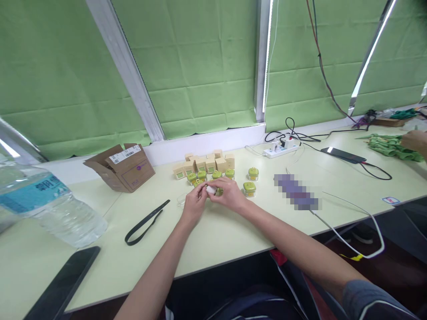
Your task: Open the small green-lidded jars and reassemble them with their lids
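Between the fingertips of both hands is a small white object (211,190) whose kind I cannot make out. My left hand (194,203) pinches it from the left, and my right hand (231,194) has its fingers closed on the other side. Several small clear jars with green lids stand just behind and beside my hands, among them one jar (249,189) to the right and another jar (253,173) farther back. Some are partly hidden by my fingers. A clear piece (181,200) lies left of my left hand.
Behind the jars sit several small cardboard boxes (211,165). At left are an open carton (128,171), a black strap (142,224), a water bottle (66,209) and a dark phone (63,282). A power strip (281,150), another phone (343,154) and another person's hand (415,141) are at right.
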The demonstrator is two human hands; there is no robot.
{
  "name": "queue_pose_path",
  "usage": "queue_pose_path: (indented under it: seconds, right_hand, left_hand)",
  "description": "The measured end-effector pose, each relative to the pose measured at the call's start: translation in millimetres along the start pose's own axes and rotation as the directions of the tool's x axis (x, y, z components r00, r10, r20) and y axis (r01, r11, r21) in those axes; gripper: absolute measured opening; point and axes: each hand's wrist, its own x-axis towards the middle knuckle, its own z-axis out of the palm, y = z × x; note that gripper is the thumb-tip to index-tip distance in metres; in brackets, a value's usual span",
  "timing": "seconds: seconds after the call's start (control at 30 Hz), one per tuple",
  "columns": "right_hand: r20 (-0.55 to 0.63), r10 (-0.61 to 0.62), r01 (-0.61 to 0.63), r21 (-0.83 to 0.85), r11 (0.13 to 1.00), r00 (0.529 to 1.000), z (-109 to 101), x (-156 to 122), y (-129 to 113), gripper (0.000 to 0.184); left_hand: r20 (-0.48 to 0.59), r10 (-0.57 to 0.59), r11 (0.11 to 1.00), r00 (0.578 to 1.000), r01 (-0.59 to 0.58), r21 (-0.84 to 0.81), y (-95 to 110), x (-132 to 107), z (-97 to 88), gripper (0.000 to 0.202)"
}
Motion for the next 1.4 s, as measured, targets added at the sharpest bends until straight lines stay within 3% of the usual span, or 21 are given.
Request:
queue_pose_path:
  seconds: [0.43, 0.57, 0.67, 0.83, 0.97, 1.07, 1.17, 1.27, 1.33, 1.4]
  right_hand:
    - [0.01, 0.01, -0.01, 0.006, 1.0, 1.0, -1, -2, 7, 0.03]
    - [0.043, 0.022, -0.024, 0.035, 0.999, 0.999, -7, -1, 5, 0.032]
    - [0.05, 0.06, -0.062, 0.048, 0.997, 0.997, -9, 0, 4, 0.032]
    - [0.096, 0.119, -0.124, 0.046, 0.991, 0.988, -9, -1, 1, 0.033]
    - [0.048, 0.122, -0.126, 0.092, 0.988, 0.991, -10, -3, -2, 0.034]
    - [-0.012, 0.074, -0.071, 0.156, 0.985, 0.997, -11, -5, -6, 0.03]
    - [-0.013, 0.045, -0.043, 0.155, 0.987, 0.999, -8, -2, -8, 0.027]
    - [0.156, 0.041, -0.041, -0.001, 0.999, 0.987, 7, 5, -9, 0.023]
    - [0.33, -0.005, 0.056, -0.147, 0.988, 0.944, 25, 11, -11, 0.02]
    - [0.417, -0.057, 0.165, -0.227, 0.96, 0.907, 47, 16, -14, 0.026]
  left_hand:
    - [0.03, -0.026, 0.997, 0.999, 0.028, -0.078, 8, -2, -4.6, 0.047]
    - [0.091, 0.025, 0.992, 0.996, -0.014, -0.124, 8, -3, -6.3, 0.054]
    - [0.081, 0.085, 0.995, 0.993, -0.082, -0.049, 6, -5, -6.5, 0.067]
    - [0.048, 0.125, 0.988, 0.991, -0.129, 0.085, 13, -7, -7.4, 0.061]
    - [0.017, 0.15, 0.974, 0.989, -0.151, 0.172, 23, -8, -5.5, 0.054]
    - [-0.034, 0.128, 0.967, 0.991, -0.117, 0.225, 22, -5, -8.8, 0.047]
    - [-0.193, 0.051, 0.982, 0.98, -0.014, 0.188, 13, 2, -21.5, 0.047]
    - [-0.415, -0.072, 0.997, 0.907, 0.068, -0.025, 3, 10, -38.3, 0.051]
    - [-0.455, -0.158, 0.982, 0.876, 0.092, -0.164, -4, 14, -47.0, 0.055]
    - [-0.485, -0.191, 0.974, 0.853, 0.104, -0.201, -11, 17, -51.9, 0.057]
